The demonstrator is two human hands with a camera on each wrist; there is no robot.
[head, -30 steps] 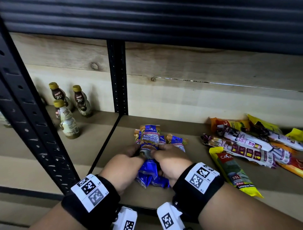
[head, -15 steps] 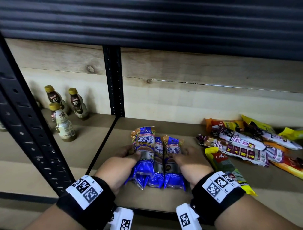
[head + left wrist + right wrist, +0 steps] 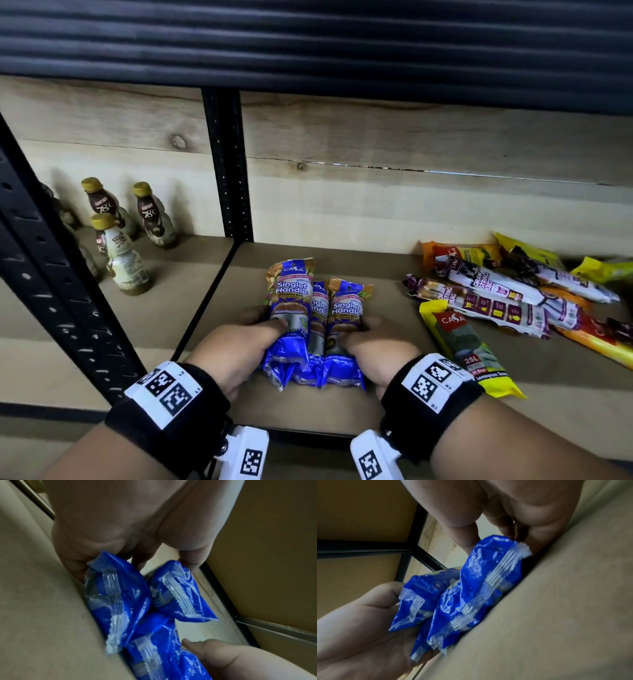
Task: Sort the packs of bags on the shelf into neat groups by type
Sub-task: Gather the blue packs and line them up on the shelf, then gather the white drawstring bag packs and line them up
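With the left hand (image 3: 236, 346) and right hand (image 3: 373, 346) each curled around the blue Singlet Handle packs (image 3: 313, 322) on the shelf (image 3: 342, 414), squeeze gently to line them up side by side.

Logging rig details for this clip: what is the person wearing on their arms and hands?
Both hands are bare, no gloves, and no sleeves show on the forearms. The left hand and right hand each have a wide black wristband carrying a white plate printed with two black square fiducial markers. Under each wrist hangs a white camera housing with another such marker.
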